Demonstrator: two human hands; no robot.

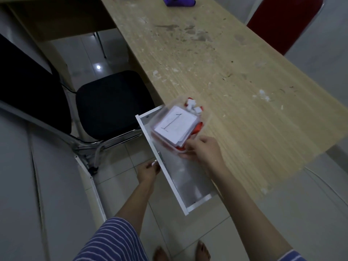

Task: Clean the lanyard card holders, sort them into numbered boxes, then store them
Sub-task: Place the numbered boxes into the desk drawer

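Bare feet (180,251) on pale floor tiles, lowest in view; striped sleeve (113,240) above them on the left arm.

Left hand (147,171) at the front panel of an open white drawer (188,185), fingers curled at the panel's edge by the handle. Whether they grip the handle itself, cannot tell; fingertips partly hidden behind the panel.

Right hand (203,149) holds a clear plastic box (178,127) by its near corner, fingers curled round the rim, thumb on top. Box tilted, hanging over the far end of the drawer, just past the fingertips. Whether its bottom touches the drawer: cannot tell.

Paper label (176,126) marked "1" lies on top of the box contents. Under and beyond it, red lanyards with white clips (192,105), bunched at the box end farthest from the fingers. Card holders themselves not clearly made out under the label.

Wooden table (216,63) runs to the right of the right hand, top scuffed and flecked white. Purple cloth (178,1) at its far end, well apart from both hands. Black chair (113,104) beyond the left hand's fingers; red chair (282,21) across the table.
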